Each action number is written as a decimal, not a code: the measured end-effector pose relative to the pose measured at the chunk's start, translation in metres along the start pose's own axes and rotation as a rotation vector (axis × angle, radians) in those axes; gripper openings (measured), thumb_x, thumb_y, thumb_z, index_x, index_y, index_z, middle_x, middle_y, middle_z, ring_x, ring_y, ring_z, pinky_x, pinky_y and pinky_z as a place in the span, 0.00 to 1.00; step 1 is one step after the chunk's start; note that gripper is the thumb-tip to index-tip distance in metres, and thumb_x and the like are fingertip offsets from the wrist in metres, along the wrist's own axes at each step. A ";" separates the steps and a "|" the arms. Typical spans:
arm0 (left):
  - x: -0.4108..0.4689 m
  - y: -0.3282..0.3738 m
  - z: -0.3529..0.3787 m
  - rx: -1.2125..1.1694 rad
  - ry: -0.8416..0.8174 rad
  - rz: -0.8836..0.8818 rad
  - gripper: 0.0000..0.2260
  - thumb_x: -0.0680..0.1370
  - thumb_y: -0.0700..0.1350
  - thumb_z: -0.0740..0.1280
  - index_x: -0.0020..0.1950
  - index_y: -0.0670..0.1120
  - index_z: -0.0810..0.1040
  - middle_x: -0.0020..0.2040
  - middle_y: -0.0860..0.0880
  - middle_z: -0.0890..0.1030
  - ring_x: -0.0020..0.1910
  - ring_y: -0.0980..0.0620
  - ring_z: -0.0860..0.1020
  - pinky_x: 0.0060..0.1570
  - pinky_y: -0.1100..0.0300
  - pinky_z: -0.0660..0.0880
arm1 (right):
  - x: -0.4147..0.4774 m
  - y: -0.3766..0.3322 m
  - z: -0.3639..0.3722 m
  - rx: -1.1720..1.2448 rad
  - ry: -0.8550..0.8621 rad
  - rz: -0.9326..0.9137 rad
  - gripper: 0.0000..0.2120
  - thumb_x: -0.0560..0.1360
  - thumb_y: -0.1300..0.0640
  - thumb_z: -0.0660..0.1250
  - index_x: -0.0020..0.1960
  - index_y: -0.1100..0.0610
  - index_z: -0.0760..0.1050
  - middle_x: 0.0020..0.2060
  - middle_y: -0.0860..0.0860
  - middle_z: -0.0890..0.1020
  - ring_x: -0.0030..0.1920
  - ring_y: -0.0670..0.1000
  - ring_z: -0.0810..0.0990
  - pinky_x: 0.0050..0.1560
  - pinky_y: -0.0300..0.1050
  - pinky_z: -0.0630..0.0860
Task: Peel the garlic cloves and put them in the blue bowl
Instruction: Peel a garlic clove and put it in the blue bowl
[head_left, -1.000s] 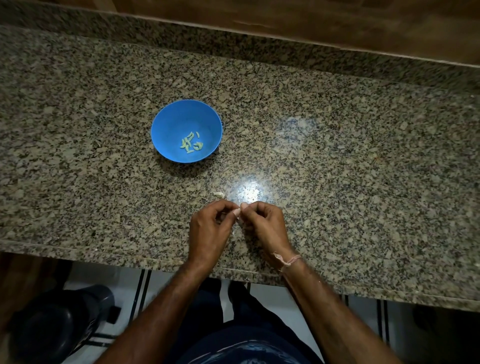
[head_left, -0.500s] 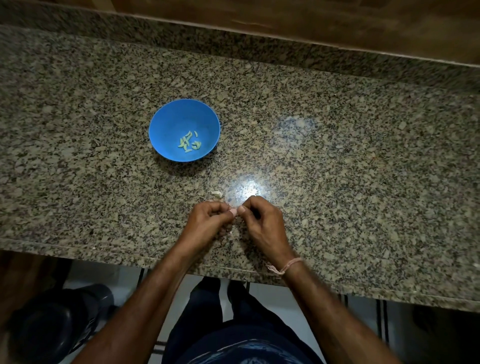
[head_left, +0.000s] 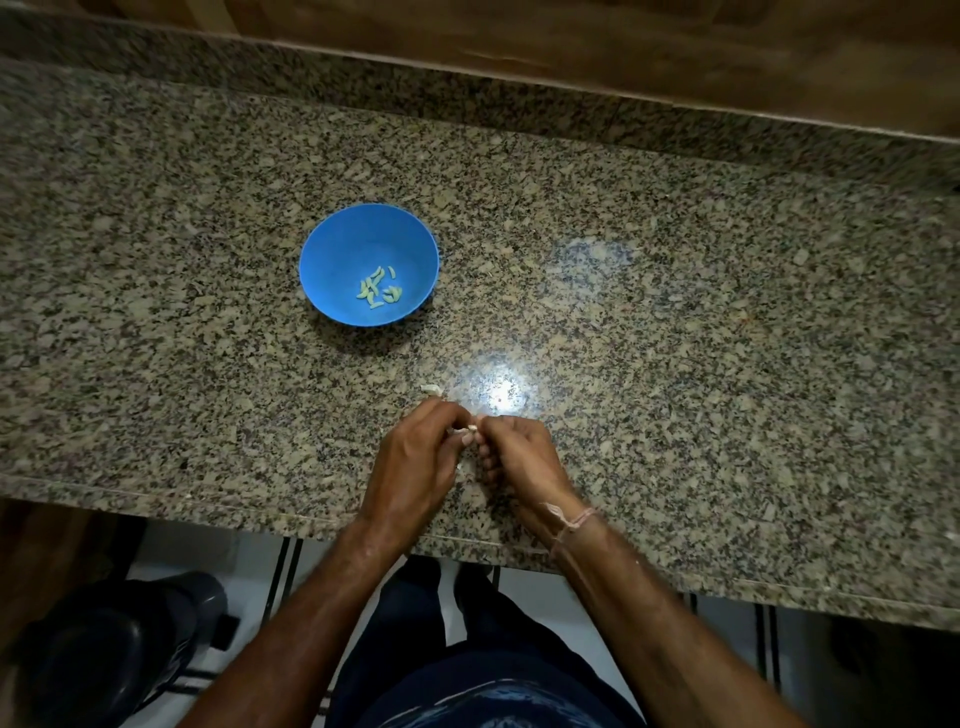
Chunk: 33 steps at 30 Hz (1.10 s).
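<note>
One round blue plastic bowl (head_left: 349, 244) stood on the speckled brown-and-grey granite counter (head_left: 675, 338), left of centre. In its bottom lay a little cluster of pale green-white peeled cloves (head_left: 379, 292), several of them, too small and bunched to count for sure.

Down near the front edge, two bare hands met, well apart from the bowl. The left hand (head_left: 410, 467) came in from the lower left, knuckles up and fingers curled inward. The right hand (head_left: 519, 457) faced it, fingers bent the same way, and their tips met over the counter. Between those tips sat one small pale garlic clove (head_left: 470, 429), pinched from both sides by thumbs and fingers. It was mostly hidden, and only a whitish end showed. Whether its skin was off could not be told.

One scrap of pale papery garlic skin (head_left: 431, 388) lay on the granite just beyond the left hand's knuckles. A thin pinkish thread band (head_left: 571, 519) circled the right wrist.

A brown wooden surface (head_left: 623, 47) ran behind the counter. Below the front edge, one dark rounded container (head_left: 104, 649) stood on the pale tiled floor (head_left: 535, 597), beside the person's dark-clothed legs (head_left: 478, 675).
</note>
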<state>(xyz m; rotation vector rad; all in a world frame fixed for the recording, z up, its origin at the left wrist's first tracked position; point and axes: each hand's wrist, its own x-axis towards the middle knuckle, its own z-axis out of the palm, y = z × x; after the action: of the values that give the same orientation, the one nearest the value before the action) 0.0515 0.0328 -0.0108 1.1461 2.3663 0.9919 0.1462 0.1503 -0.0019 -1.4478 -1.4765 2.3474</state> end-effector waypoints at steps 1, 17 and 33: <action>-0.002 0.002 -0.001 -0.025 0.023 -0.007 0.04 0.81 0.39 0.70 0.52 0.48 0.79 0.48 0.55 0.78 0.43 0.59 0.78 0.41 0.63 0.76 | 0.001 0.000 -0.001 -0.022 0.001 -0.016 0.12 0.83 0.58 0.65 0.41 0.58 0.79 0.30 0.48 0.78 0.28 0.45 0.72 0.29 0.37 0.69; -0.007 0.019 0.004 -0.259 0.028 -0.362 0.09 0.83 0.45 0.67 0.43 0.49 0.78 0.37 0.54 0.79 0.35 0.62 0.75 0.34 0.72 0.69 | 0.003 0.013 -0.003 -0.098 0.051 -0.258 0.11 0.79 0.58 0.73 0.49 0.67 0.80 0.38 0.55 0.83 0.36 0.49 0.81 0.36 0.39 0.79; -0.008 0.000 -0.007 -0.427 -0.056 -0.508 0.09 0.84 0.47 0.65 0.48 0.44 0.80 0.40 0.49 0.81 0.36 0.55 0.76 0.36 0.63 0.70 | -0.001 0.022 0.012 -0.079 0.085 -0.296 0.06 0.77 0.64 0.74 0.53 0.62 0.84 0.47 0.57 0.88 0.49 0.57 0.87 0.49 0.46 0.84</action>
<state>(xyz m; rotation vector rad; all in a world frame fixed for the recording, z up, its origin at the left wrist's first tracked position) 0.0529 0.0233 -0.0055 0.3843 2.0924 1.1675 0.1474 0.1292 -0.0151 -1.2271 -1.6480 2.0518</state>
